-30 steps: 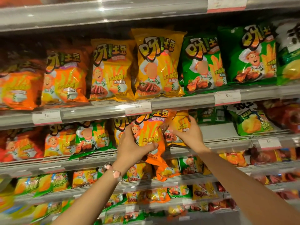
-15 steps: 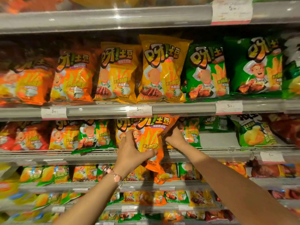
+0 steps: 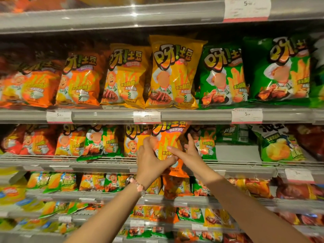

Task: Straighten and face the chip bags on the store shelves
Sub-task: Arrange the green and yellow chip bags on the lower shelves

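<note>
An orange chip bag point(image 3: 171, 137) stands tilted at the front of the second shelf point(image 3: 98, 163), and its bottom corner hangs over the shelf rail. My left hand point(image 3: 151, 159) grips its left side, fingers curled round the edge. My right hand point(image 3: 190, 154) pinches the right edge, thumb across the front and a finger up along the side. A yellow bag point(image 3: 133, 141) stands just left of it and a green bag point(image 3: 206, 143) just right. The shelf above holds upright orange point(image 3: 79, 81), yellow point(image 3: 172, 74) and green bags point(image 3: 222, 76) facing out.
A flat green bag point(image 3: 233, 134) lies on a white box point(image 3: 236, 152) to the right. White price tags point(image 3: 147, 116) hang on the grey shelf rails. The lower shelves point(image 3: 108, 197) hold several smaller bags, some leaning. A pink bracelet point(image 3: 138, 185) is on my left wrist.
My right hand let go of the yellow bag at the right and came onto the orange bag's right edge. The orange bag has moved up and back toward the shelf. The view tilted upward.
</note>
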